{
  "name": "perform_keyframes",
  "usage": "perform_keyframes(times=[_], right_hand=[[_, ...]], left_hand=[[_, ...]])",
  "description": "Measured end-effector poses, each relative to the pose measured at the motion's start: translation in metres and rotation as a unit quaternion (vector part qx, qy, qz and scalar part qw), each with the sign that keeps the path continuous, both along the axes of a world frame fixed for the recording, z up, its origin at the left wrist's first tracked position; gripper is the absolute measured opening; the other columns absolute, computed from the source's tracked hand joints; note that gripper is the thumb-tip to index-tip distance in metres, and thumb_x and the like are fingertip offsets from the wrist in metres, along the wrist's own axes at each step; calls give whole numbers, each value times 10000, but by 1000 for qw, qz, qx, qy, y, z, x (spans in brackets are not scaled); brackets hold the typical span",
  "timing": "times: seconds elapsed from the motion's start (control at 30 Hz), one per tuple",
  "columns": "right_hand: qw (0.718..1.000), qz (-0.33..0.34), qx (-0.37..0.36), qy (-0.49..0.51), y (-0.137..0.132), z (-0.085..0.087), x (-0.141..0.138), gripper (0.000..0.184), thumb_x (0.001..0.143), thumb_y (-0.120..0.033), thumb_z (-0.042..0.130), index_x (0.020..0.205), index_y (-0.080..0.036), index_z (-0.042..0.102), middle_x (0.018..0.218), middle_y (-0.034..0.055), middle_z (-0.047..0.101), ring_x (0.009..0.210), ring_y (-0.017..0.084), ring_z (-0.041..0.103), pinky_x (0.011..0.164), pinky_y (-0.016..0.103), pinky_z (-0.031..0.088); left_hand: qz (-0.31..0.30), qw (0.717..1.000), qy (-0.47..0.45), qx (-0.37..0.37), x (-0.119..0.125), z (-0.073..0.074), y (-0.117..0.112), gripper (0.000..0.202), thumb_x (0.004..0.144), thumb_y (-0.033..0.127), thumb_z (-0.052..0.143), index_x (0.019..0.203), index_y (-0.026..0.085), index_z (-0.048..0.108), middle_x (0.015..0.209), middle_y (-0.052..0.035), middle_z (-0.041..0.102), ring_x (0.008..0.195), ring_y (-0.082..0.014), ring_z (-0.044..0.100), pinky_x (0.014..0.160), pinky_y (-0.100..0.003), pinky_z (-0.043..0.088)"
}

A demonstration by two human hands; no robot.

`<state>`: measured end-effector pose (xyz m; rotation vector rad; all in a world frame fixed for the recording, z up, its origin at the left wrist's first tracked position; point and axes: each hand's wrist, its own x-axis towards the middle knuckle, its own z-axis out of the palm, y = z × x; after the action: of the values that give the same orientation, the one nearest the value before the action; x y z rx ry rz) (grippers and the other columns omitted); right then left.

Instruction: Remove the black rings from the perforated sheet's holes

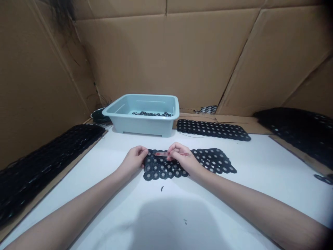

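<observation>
The right hand [182, 159] pinches a reddish strip [160, 153] in narrow fingers [173, 149] above a black ringed sheet [166, 170] on the worktop [249, 180], the left hand [134, 160] curled against the sheet's edge

On my feed, the right hand [180, 158] pinches a narrow translucent reddish strip [160, 153] above a perforated black rubber sheet of linked discs [158, 167], and the left hand [134, 160] rests against that sheet's left edge. Beyond the hands, a pale blue plastic tub [140, 126] holding small black rings [152, 114] and a second black disc sheet [213, 129] sit on the white desk [85, 208].
</observation>
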<state>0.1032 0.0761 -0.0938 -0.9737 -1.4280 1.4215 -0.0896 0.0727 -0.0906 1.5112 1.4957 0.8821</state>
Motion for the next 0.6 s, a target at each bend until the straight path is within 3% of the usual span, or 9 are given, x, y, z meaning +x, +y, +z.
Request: perform_keyframes(times=[0.17,0.3,0.43,0.6], right_hand=[[997,45,36,-49,-4,0,-1,12,782,-191,458,793,-188,454,676,-22,552,587,91,490,586,229,329],[992,57,72,-88,-7,1,-4,29,801,-185,417,807,-205,396,660,-45,465,561,87,417,571,226,303],[984,28,103,-140,-6,-2,-8,40,808,-180,381,805,-214,359,632,-57,379,542,90,354,549,228,270],[980,11,121,-160,-6,-5,-9,29,809,-204,384,822,-219,364,639,-54,399,540,92,349,559,241,282]], left_hand=[[5,992,116,46,-2,0,0,221,686,358,564,606,174,471,576,15,486,569,-146,432,546,-259,272],[19,983,171,70,4,2,-2,204,719,296,509,566,184,433,575,3,485,597,-165,431,573,-275,254],[29,983,173,54,12,4,-9,171,747,299,455,618,185,455,624,-18,518,625,-181,461,578,-279,279],[9,990,137,18,16,7,-15,215,763,332,413,611,186,454,590,-12,504,586,-176,471,540,-271,306]])
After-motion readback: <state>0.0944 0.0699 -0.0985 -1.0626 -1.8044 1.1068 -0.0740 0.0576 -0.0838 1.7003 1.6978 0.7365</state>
